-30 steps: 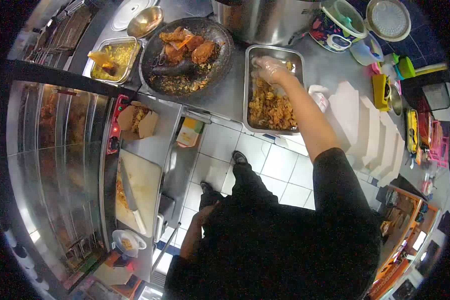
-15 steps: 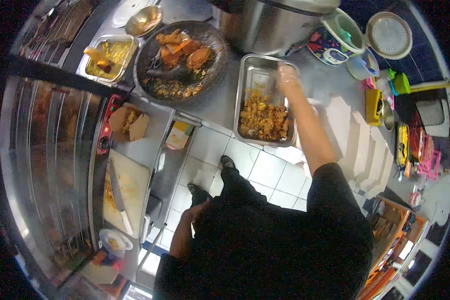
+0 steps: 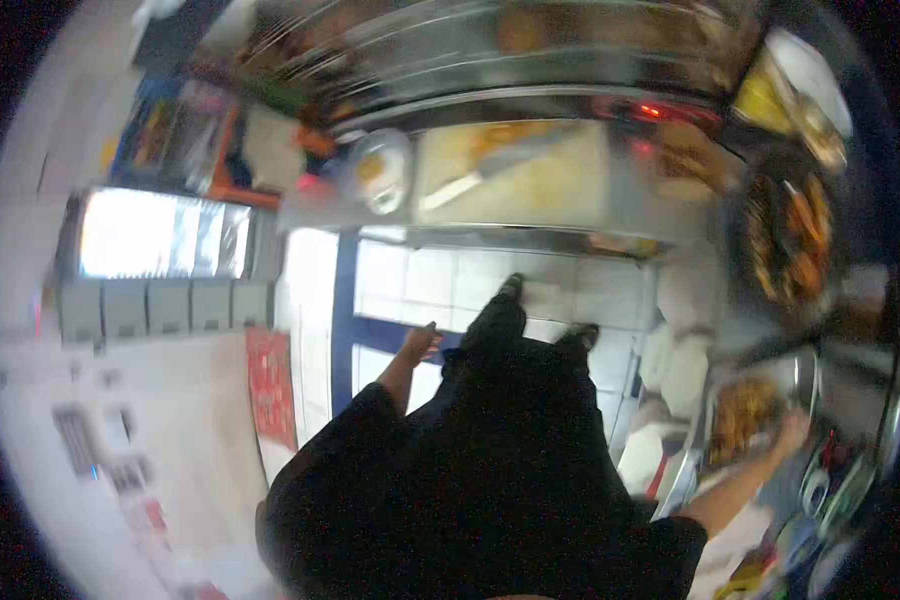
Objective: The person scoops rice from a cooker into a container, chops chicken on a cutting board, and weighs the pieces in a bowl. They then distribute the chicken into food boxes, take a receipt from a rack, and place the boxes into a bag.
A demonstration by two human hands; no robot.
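My right hand (image 3: 792, 432) is at the edge of a metal tray (image 3: 808, 372) that holds browned food pieces (image 3: 742, 418). Motion smears its fingers, so what they hold, if anything, is hidden. My left hand (image 3: 425, 343) hangs above the tiled floor at the left of my body, away from the counter, with its fingers partly visible and nothing seen in them. Past the tray, a dark stone mortar (image 3: 760, 240) holds orange-brown pieces.
A knife (image 3: 500, 168) lies on a cutting board (image 3: 570, 190) on the far counter. Left of it stands a white plate (image 3: 382, 170). An open cardboard box (image 3: 682, 160) sits by the mortar. A glass display case (image 3: 530, 50) runs behind.
The view has turned left, so the counter with the board now lies ahead and the tray at the right. My left hand has moved out from my body; my right hand stays by the tray.
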